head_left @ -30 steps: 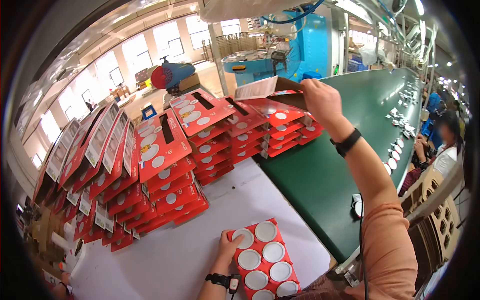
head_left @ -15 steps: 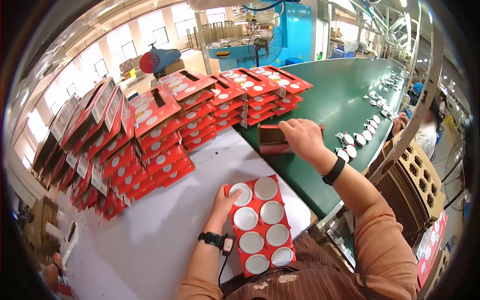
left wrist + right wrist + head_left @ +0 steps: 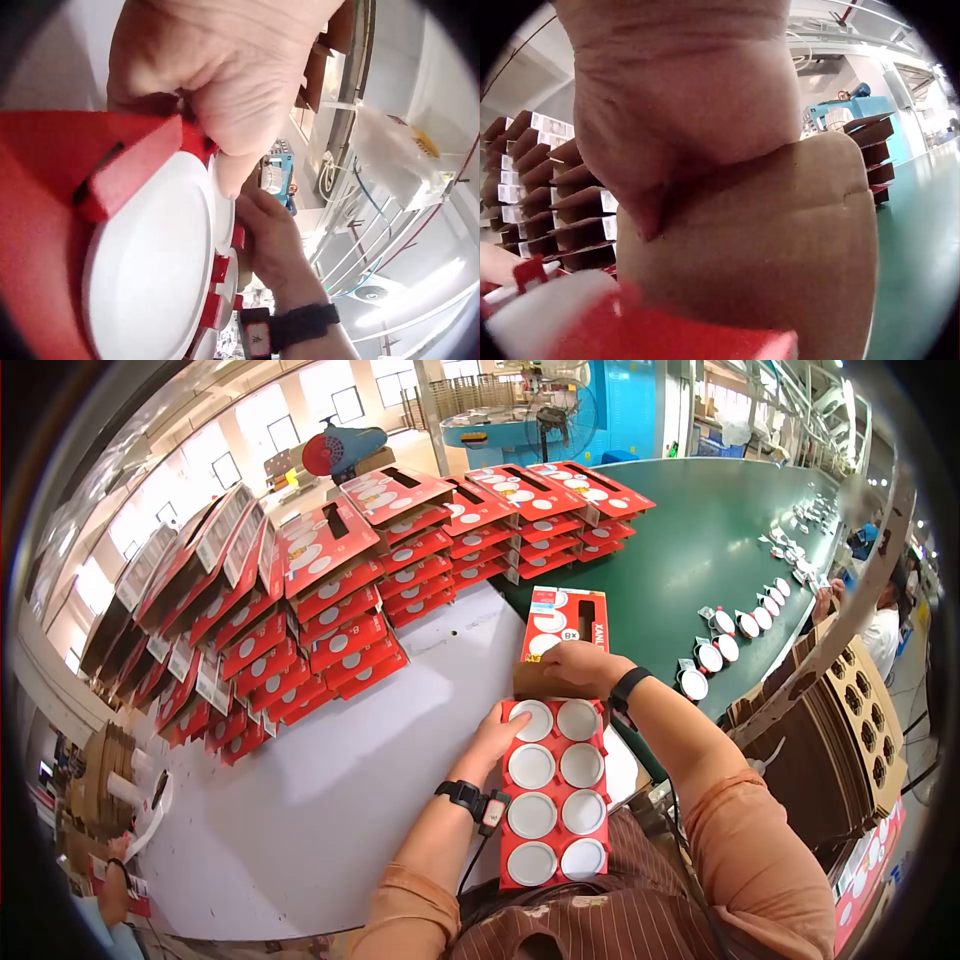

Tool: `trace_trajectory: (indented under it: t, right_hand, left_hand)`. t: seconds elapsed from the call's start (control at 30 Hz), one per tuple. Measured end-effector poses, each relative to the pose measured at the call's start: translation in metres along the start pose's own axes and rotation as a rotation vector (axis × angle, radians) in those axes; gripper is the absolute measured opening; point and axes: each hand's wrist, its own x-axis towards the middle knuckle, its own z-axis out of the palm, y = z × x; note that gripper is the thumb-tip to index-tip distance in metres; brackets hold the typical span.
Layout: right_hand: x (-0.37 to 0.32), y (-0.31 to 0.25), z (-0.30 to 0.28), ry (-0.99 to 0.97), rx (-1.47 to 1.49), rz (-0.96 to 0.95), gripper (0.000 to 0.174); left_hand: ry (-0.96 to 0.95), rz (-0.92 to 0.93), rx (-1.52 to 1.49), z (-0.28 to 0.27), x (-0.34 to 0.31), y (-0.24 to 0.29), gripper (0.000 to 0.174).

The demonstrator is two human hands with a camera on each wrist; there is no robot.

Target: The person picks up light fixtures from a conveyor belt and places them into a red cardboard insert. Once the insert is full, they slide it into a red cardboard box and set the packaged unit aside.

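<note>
My left hand point(image 3: 493, 738) grips the far left corner of a red cardboard tray point(image 3: 557, 790), thumb over the top. White round lamps point(image 3: 531, 766) sit in the tray in two columns, their flat faces up. In the left wrist view the thumb reaches over the edge of one lamp point(image 3: 154, 262). Just beyond the tray, my right hand point(image 3: 582, 664) holds a red printed box point(image 3: 548, 622) with a dark slot in its top. The box's brown cardboard flap point(image 3: 780, 232) hangs toward the tray under that hand; its fingertips are partly hidden.
Stacked red boxes point(image 3: 330, 550) fill the far left of the white table point(image 3: 400, 800). To the right runs a green conveyor belt point(image 3: 670, 550) carrying loose lamps point(image 3: 709, 655). Brown cardboard inserts point(image 3: 840, 700) stand at the right, near another person point(image 3: 885, 625).
The right hand has brought the box from beside the far stacks back toward me, turning it to face the tray. My left hand keeps its grip on the tray, which now lies straighter before me.
</note>
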Motion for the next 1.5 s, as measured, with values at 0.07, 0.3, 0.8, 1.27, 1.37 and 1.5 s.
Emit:
trace_trajectory:
  t: [0.07,0.3,0.8,1.27,1.37,1.5]
  right_hand:
    - [-0.004,0.005,0.001,0.0,-0.001,0.01,0.026]
    - [-0.052,0.001,0.001,0.384,0.112,-0.227,0.038]
    - [-0.127,0.031,0.123,0.528,0.65,0.7,0.038]
    - [-0.102,0.071,0.112,0.705,0.705,0.846,0.042]
    - [-0.102,0.054,0.088,0.683,0.604,0.867,0.054]
    - [-0.097,0.054,0.082,0.644,0.501,0.818,0.067]
  left_hand:
    - [-0.037,-0.014,-0.006,0.0,0.009,-0.006,0.052]
    - [-0.029,0.028,0.109,0.011,0.024,-0.011,0.054]
    - [0.075,0.049,0.795,0.029,0.031,0.011,0.051]
    - [0.241,-0.143,0.348,0.033,0.075,-0.013,0.055]
    - [0.172,-0.108,0.659,0.038,0.083,0.012,0.065]
    - [0.124,0.047,0.79,0.038,0.094,0.003,0.056]
